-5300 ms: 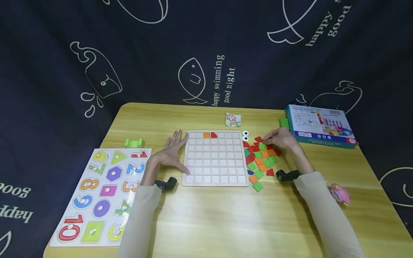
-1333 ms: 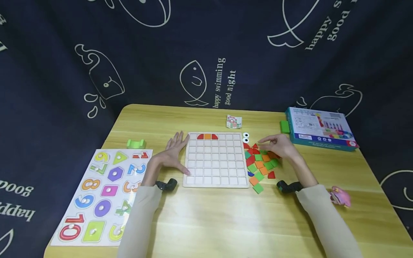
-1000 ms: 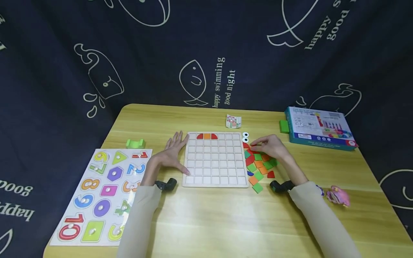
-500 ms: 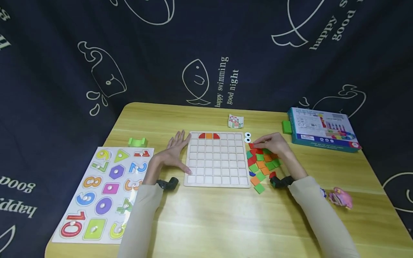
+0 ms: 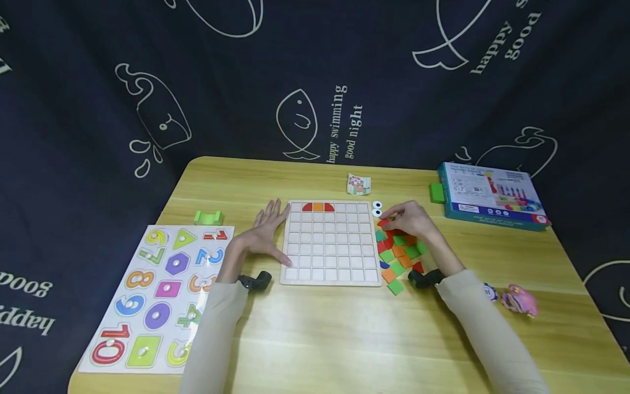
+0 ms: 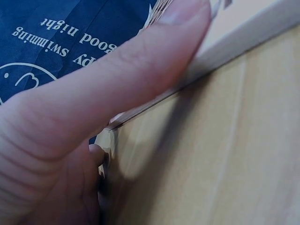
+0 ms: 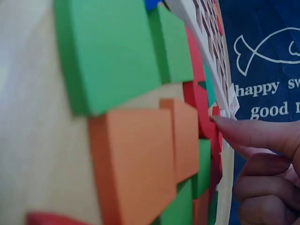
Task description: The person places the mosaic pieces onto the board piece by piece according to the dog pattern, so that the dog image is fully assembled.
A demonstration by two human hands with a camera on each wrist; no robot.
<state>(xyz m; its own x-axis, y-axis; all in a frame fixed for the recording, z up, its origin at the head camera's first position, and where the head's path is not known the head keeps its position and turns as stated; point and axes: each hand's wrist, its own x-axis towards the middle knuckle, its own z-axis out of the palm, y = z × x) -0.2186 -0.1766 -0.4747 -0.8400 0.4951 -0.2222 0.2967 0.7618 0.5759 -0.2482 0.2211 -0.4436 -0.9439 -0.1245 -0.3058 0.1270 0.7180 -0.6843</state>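
Curtain (image 5: 216,93), far: dark navy, white line-drawn fish and whales, white lettering. Table (image 5: 334,339): yellow-tan wood grain. Board (image 5: 330,249): pale wood, gridded; far row carries red, orange, red. Pieces (image 5: 397,251), right: green, orange, red, some teal, one blue. Red piece (image 5: 382,223) at right hand (image 5: 413,220). Eyes (image 5: 377,212): white, black centres. Puzzle (image 5: 86,365), left: white ground, multicoloured numerals and shapes. Box (image 5: 492,191), far right: teal sides, violet-blue band. Toy (image 5: 520,300): pink. Sleeves (image 5: 214,328): plain beige.
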